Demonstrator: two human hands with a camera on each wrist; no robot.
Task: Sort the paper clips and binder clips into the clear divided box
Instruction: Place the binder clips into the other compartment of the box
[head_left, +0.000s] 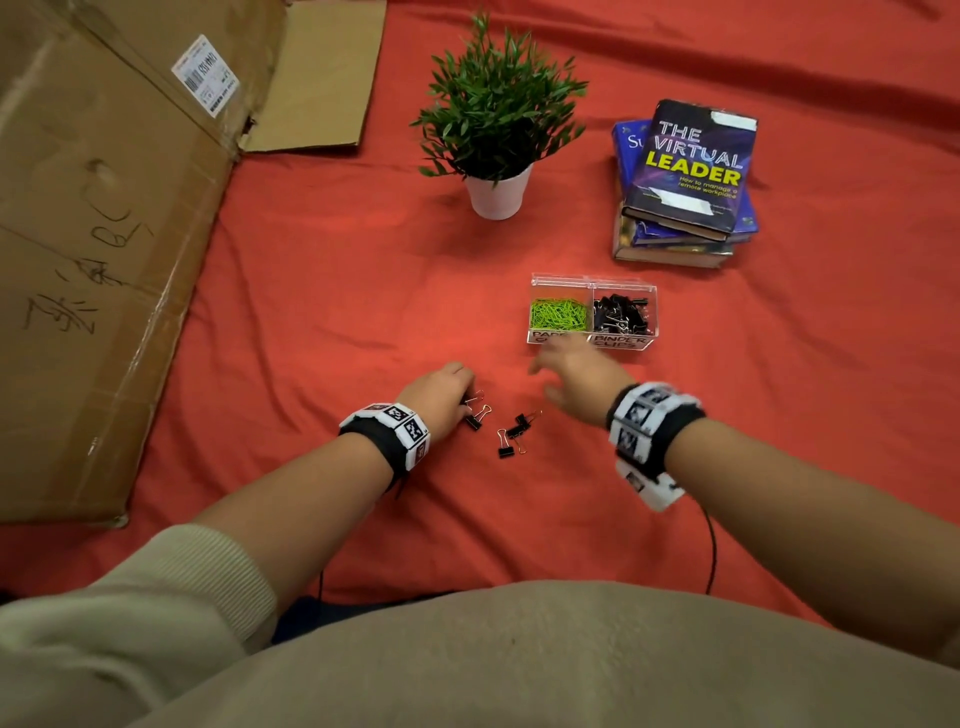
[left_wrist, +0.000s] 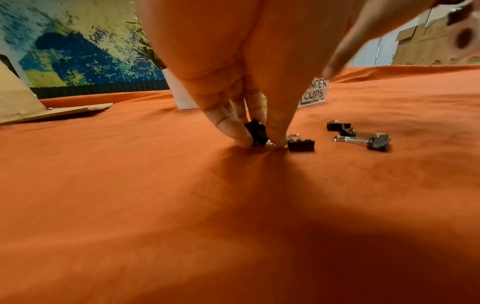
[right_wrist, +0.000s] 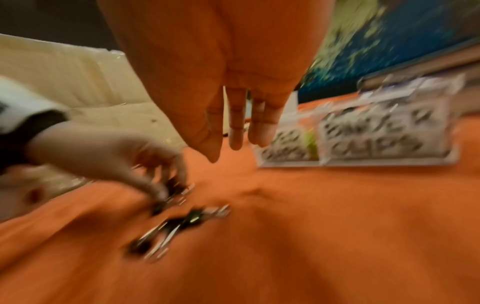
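1. Clips (head_left: 511, 434): a few black binder clips lie loose on the red cloth (head_left: 322, 291), nearest the person, between the two wrists.
2. Left hand (head_left: 439, 397) reaches down to the cloth, thumb and fingers (left_wrist: 233, 127) pinching one black clip (left_wrist: 257, 132); another clip (left_wrist: 301, 145) sits just beside it.
3. Right hand (head_left: 582, 374) hovers above the cloth, fingers (right_wrist: 236, 131) straight and holding nothing, just before the box; its wrist view is blurred.
4. Box (head_left: 649, 312), clear and divided, stands beyond: green paper clips (head_left: 557, 312) in its left compartment, black binder clips (head_left: 621, 314) in the right, each labelled in front.
5. Plant (head_left: 498, 119), books (head_left: 685, 182) and cardboard (head_left: 104, 218) lie farthest.
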